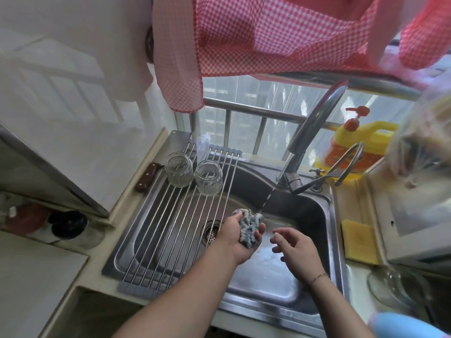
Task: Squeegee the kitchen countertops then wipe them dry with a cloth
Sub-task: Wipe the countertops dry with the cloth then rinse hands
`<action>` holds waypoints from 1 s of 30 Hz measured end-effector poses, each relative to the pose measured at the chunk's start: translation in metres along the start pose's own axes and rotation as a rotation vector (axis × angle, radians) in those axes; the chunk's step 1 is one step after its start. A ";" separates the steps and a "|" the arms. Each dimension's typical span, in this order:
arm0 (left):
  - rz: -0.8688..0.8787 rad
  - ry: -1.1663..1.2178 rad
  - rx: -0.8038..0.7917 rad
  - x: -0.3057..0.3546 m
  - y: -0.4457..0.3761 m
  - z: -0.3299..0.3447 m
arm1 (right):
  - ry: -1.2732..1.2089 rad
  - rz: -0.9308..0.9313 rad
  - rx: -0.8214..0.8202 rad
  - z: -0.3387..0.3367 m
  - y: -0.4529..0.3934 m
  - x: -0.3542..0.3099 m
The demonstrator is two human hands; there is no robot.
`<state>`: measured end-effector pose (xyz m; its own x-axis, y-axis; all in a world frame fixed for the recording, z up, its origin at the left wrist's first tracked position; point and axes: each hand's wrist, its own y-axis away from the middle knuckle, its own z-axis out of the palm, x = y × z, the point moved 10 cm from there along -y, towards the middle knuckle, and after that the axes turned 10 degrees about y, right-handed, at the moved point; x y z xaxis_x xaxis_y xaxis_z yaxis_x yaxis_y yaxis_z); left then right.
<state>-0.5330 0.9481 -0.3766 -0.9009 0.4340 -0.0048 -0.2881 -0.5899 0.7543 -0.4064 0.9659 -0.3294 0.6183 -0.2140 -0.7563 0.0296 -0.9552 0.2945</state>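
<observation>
I can't read any writing on the yellow bottle (351, 147), upper right. At frame centre my left hand (238, 236) grips the bunched blue-grey cloth (249, 226) over the sink (268, 276), under the tap's stream; right hand (296, 253) hovers, fingers loose and apart.

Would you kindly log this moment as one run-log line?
left hand: grips cloth | right hand: open, empty | tap: running | place: over sink

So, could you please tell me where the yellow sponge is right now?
In the head view, the yellow sponge lies on the counter along the right rim of the sink, below the yellow soap bottle.
</observation>
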 end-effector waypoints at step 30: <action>0.208 -0.995 0.188 -0.026 -0.005 -0.053 | 0.012 -0.738 0.239 0.040 0.011 -0.039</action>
<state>-0.5257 0.9036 -0.4150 -0.2260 0.7530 0.6180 -0.0253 -0.6387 0.7690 -0.4616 0.9555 -0.3194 0.5126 0.4959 -0.7009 0.2676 -0.8680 -0.4184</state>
